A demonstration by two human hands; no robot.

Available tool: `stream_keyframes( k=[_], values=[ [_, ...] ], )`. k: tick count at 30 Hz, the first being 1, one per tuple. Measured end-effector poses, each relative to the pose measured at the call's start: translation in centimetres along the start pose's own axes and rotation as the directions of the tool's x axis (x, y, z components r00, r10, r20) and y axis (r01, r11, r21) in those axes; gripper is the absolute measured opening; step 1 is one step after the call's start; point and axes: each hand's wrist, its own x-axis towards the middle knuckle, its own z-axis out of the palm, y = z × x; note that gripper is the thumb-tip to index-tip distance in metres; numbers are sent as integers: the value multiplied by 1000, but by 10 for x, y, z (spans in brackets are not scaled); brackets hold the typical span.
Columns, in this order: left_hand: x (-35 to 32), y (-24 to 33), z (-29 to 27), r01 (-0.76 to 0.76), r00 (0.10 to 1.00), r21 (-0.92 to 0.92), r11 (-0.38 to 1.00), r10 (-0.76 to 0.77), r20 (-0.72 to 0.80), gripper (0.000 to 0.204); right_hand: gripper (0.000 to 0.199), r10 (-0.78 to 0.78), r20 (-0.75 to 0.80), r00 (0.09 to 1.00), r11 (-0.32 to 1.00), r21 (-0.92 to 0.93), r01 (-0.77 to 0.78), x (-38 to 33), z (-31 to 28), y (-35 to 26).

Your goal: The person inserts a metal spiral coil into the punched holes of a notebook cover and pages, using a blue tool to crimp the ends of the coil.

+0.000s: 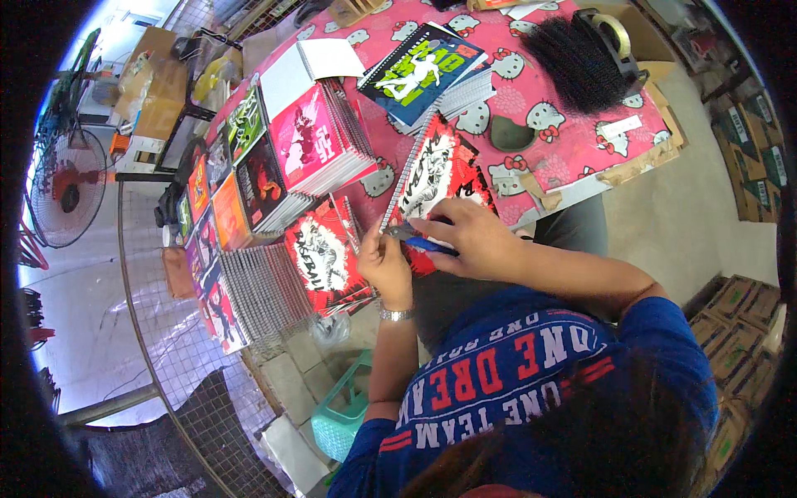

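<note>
A red, white and black spiral notebook lies tilted at the table's near edge, its wire binding running along the left side. At the lower end of that binding, my left hand is closed, fingers pinching the notebook's corner; a watch is on the wrist. My right hand is wrapped round blue-handled pliers, whose metal jaws meet the binding's end beside my left fingertips. Left of my hands sits a stack of matching red notebooks. My fingers partly hide the jaws.
Stacks of pink notebooks and dark blue notebooks stand on the pink cloth. A green dish, a bundle of thin black strands and a tape roll lie rightward. Below is a teal stool.
</note>
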Motion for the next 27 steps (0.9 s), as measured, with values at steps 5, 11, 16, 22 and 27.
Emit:
stream_keyframes(
  k=[5,11,16,22,27],
  values=[
    [-4,31,0,-34,999,3,999,34,5,22,52,186,602,777,149,764,-628,-8,-15,9],
    [47,135,-68,-573,812,345,744,572,116,17,58,331,38,943,930,-183,-319,-64,-68,93],
    [113,107,-78,-252,956,749,613,38,291,22,53,365,194,910,925,-189,-331,-75,-90,136],
    [99,36,12,-646,748,544,535,301,592,27,16,159,-496,854,801,-440,-405,-13,-127,238],
    [52,-22,87,-539,704,413,734,123,699,26,19,257,-364,895,340,-833,-436,26,-113,279]
  ],
)
